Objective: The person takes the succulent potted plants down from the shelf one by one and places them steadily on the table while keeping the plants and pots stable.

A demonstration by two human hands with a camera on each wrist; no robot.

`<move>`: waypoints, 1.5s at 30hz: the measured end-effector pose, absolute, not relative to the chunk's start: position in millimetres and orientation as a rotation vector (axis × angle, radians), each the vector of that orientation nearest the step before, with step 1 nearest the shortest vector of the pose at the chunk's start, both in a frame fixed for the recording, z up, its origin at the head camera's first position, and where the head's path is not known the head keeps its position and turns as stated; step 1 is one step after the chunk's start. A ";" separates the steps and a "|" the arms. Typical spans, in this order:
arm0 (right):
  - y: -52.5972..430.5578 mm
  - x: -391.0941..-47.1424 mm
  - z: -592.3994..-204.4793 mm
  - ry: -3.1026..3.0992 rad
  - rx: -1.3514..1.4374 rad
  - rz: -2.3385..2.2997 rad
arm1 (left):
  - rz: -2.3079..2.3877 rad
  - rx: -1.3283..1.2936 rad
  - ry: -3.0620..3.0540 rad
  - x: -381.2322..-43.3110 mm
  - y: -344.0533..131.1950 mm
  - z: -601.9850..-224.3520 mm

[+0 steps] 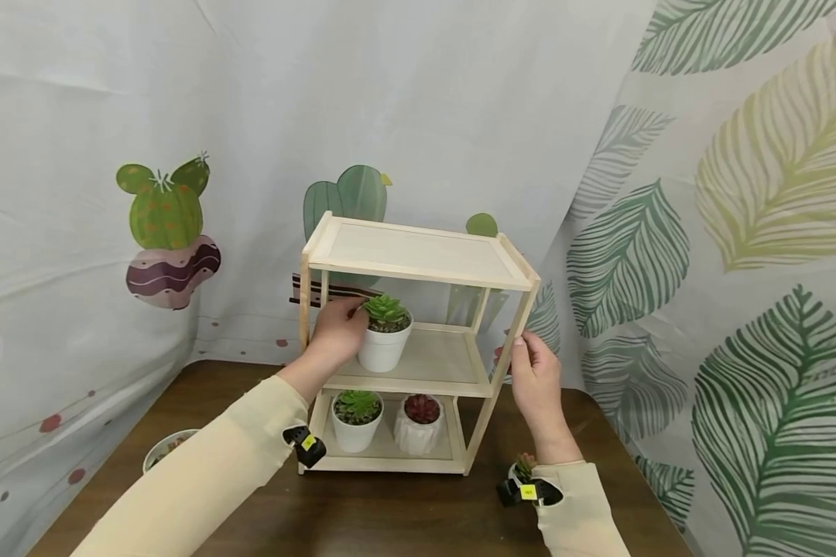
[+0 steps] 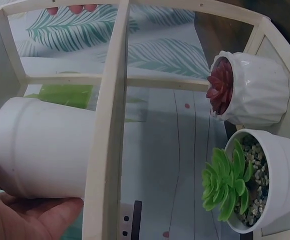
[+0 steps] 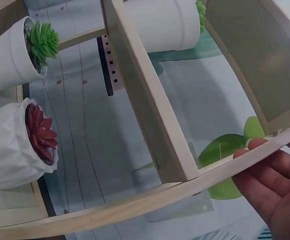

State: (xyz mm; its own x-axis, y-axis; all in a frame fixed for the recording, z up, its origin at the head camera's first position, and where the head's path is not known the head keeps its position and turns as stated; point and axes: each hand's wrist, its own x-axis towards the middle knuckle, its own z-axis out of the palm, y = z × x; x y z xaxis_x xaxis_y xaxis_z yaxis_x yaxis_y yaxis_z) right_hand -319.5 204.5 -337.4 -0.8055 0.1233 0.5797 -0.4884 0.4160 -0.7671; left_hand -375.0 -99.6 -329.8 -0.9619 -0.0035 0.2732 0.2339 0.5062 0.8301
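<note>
A light wooden rack (image 1: 418,272) with three levels stands in the middle, tilted slightly in the head view. My left hand (image 1: 337,329) reaches in from the left side and holds a white pot with a green succulent (image 1: 385,348) at the middle shelf (image 1: 449,360). In the left wrist view, thumb and fingers lie around that pot (image 2: 44,147) near its rim. With my right hand (image 1: 538,379) I grip the right front post (image 1: 519,319), below the top board. Down on the bottom shelf are another green succulent in a white pot (image 1: 357,433) and a red succulent in a faceted white pot (image 1: 418,437).
A white bowl (image 1: 159,451) with small contents sits at the left, partly behind my left sleeve. By my right wrist a small succulent (image 1: 525,466) is mostly hidden. The brown table (image 1: 390,518) backs onto a printed curtain (image 1: 460,116).
</note>
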 end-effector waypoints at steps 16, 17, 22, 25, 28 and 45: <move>216.7 -356.2 -371.7 -1.976 0.322 1.416 | -1.486 -0.201 -2.459 -373.5 -98.7 -330.6; 217.0 -356.6 -372.4 -1.966 0.333 1.415 | -1.483 -0.202 -2.461 -373.4 -98.5 -330.6; 218.8 -356.4 -374.8 -1.951 0.336 1.381 | -1.475 -0.207 -2.462 -373.8 -97.0 -331.6; 220.1 -356.7 -375.8 -1.953 0.338 1.367 | -1.472 -0.206 -2.457 -374.1 -96.6 -332.3; 221.3 -358.2 -376.4 -1.954 0.361 1.382 | -1.472 -0.201 -2.453 -373.2 -96.9 -332.0; 206.5 -351.5 -375.7 -1.932 0.298 1.281 | -1.467 -0.179 -2.458 -367.3 -96.8 -329.1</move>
State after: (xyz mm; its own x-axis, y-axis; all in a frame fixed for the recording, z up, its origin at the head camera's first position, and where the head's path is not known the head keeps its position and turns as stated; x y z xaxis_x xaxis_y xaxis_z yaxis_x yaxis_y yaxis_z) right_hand -351.5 206.5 -375.7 -0.6657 0.2164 0.7141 -0.5735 0.4639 -0.6752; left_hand -367.3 -96.8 -329.1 -0.9552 -0.0329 0.2941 0.2432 0.4792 0.8434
